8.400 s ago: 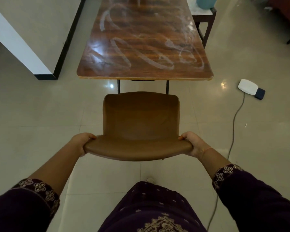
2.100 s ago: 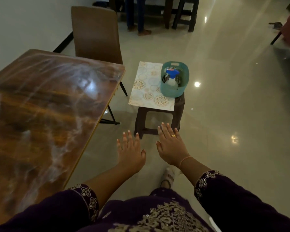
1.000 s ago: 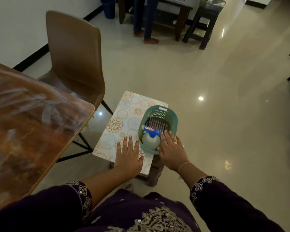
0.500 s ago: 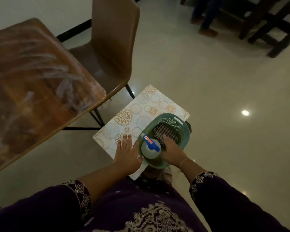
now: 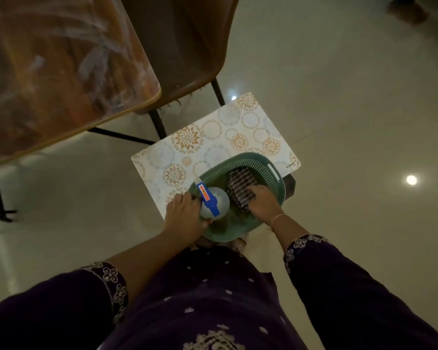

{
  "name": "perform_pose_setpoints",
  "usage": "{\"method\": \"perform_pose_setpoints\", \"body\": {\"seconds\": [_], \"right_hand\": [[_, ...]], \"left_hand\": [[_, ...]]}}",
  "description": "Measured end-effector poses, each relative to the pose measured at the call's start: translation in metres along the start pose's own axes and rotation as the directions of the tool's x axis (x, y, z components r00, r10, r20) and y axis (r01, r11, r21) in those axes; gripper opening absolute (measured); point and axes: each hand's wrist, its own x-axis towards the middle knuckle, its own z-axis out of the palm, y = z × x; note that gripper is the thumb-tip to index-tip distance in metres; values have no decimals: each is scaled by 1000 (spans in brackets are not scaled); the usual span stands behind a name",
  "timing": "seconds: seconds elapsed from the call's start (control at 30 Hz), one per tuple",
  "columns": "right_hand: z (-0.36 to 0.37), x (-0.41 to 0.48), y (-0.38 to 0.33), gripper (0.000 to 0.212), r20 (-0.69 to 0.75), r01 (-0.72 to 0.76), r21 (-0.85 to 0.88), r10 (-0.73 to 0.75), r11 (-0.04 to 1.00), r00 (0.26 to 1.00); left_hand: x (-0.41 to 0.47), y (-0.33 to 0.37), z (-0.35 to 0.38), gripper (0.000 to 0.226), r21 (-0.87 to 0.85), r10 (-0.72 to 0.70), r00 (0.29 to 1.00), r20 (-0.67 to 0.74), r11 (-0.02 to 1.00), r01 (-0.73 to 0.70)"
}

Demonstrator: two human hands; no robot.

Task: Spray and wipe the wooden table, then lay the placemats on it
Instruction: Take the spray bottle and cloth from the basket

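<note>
My left hand (image 5: 185,214) curls round the grey, blue-triggered spray bottle (image 5: 214,203) in the teal plastic basket (image 5: 229,231). My right hand (image 5: 263,202) lies on the dark striped cloth (image 5: 239,185) beside it; I cannot tell its grip. A patterned placemat (image 5: 213,137) lies underneath.

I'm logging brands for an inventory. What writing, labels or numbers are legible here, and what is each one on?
"KUBER": small dark print in a corner of the pale rectangular placemat with ring and flower patterns, beside the green plastic basket.
Orange label on the blue trigger of the grey spray bottle: marks too blurred to read.
Nothing else legible.
</note>
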Motion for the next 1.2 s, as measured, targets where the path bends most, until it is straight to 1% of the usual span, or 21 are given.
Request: {"method": "perform_pose_setpoints", "body": {"seconds": [0.07, 0.13, 0.17, 0.2, 0.27, 0.33, 0.4, 0.47, 0.53, 0.6, 0.67, 0.77, 0.83, 0.93, 1.03, 1.13, 1.2], "right_hand": [[6, 5, -1, 43, 151, 21, -222, 13, 975, 989], [12, 12, -3, 55, 293, 14, -359, 99, 933, 951], [16, 15, -3, 58, 336, 30, -425, 127, 905, 933], [21, 18, -3, 60, 359, 50, -483, 146, 874, 922], [27, 20, -1, 61, 360, 69, -557, 166, 828, 918], [33, 21, 3, 61, 345, 68, -607, 186, 792, 920], [35, 21, 6, 64, 340, 59, -645, 217, 762, 915], [36, 21, 5, 70, 329, 37, -645, 234, 763, 915], [35, 20, 2, 70, 299, 4, -587, 213, 810, 930], [31, 19, -2, 60, 251, -37, -473, 175, 880, 952], [26, 17, -4, 50, 213, -51, -402, 147, 914, 966], [22, 16, -4, 44, 223, -42, -432, 152, 901, 963], [24, 15, -4, 46, 243, -35, -476, 169, 879, 955], [31, 15, -3, 52, 278, 10, -570, 181, 821, 943], [40, 15, -1, 60, 283, 30, -636, 197, 771, 939], [40, 16, -1, 63, 244, 0, -617, 191, 787, 951], [38, 15, -3, 56, 211, -26, -561, 173, 827, 962]], "left_hand": [[7, -2, 0, 58, -57, 11, 1000, 14, 998, -10], [13, -4, 1, 60, -210, 14, 999, 45, 978, -4], [16, -4, 1, 62, -294, 4, 998, 66, 956, 15], [17, -4, 2, 63, -370, -15, 996, 84, 928, 45], [20, -2, 4, 62, -482, -76, 993, 89, 869, 110], [23, 0, 7, 61, -533, -135, 988, 77, 832, 155], [24, 3, 10, 60, -547, -159, 985, 73, 819, 173], [23, 3, 12, 56, -565, -157, 984, 84, 806, 176], [19, 3, 13, 54, -577, -148, 984, 99, 797, 178], [15, 1, 12, 54, -580, -125, 986, 112, 798, 167], [10, -1, 9, 53, -586, -114, 986, 125, 793, 166], [6, -3, 3, 52, -575, -87, 988, 127, 805, 144], [3, -3, -2, 52, -588, -49, 990, 129, 800, 116], [-5, -7, -7, 50, -645, -23, 992, 122, 758, 97], [-18, -10, -10, 39, -726, -14, 997, 70, 685, 61], [-27, -11, -20, 38, -791, 23, 1000, 1, 612, -13], [-29, -12, -27, 35, -798, 35, 999, -25, 601, -41]]}}
